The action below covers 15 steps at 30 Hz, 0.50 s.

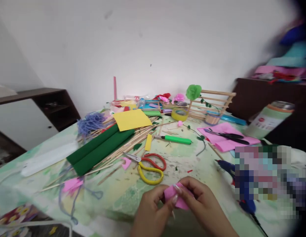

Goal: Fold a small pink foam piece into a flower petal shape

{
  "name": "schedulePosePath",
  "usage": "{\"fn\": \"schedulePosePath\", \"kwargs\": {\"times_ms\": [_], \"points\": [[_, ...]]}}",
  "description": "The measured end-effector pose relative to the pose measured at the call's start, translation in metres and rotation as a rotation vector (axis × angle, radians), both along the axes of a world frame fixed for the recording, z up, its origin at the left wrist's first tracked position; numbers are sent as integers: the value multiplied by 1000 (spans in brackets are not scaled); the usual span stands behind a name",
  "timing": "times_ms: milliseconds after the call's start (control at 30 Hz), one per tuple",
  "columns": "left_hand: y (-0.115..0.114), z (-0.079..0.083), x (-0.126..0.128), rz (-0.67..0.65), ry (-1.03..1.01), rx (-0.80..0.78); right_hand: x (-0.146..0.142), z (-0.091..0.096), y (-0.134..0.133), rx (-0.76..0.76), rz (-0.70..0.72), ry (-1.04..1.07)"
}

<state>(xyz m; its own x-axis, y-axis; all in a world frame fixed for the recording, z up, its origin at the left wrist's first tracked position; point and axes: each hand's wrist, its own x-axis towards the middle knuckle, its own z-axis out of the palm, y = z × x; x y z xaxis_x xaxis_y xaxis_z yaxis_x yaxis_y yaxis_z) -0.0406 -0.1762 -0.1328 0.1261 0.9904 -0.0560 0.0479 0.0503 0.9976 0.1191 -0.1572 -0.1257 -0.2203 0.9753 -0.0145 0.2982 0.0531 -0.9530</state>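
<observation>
A small piece of pink paper [184, 204] is pinched between my two hands near the front edge of the table. My left hand [154, 207] grips its left side, thumb on top. On its upper right side, my right hand [197, 197] presses with thumb and fingers. A thin pale stick end pokes out just below the fingers; what it belongs to is hidden. Just beyond my hands lie scissors [150, 179] with one red and one yellow handle, blades pointing left. A green-handled craft knife [177, 140] rests farther back.
Green paper [101, 148], yellow paper [132, 119] and thin sticks cover the left-centre. Purple yarn [90, 123] lies behind. A blue glue gun [247, 207] with its cord is at right, near a tilted bottle [268, 120] and black-handled pliers [232, 135]. A small stick fence [217, 102] stands behind.
</observation>
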Motion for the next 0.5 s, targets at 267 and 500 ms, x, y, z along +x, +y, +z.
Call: {"fn": "schedulePosePath", "kwargs": {"times_ms": [267, 500], "points": [[5, -8, 34, 65, -149, -63, 22, -22, -1, 8, -269, 174], [8, -18, 42, 118, -176, -79, 23, -29, -1, 9, -264, 205]]}}
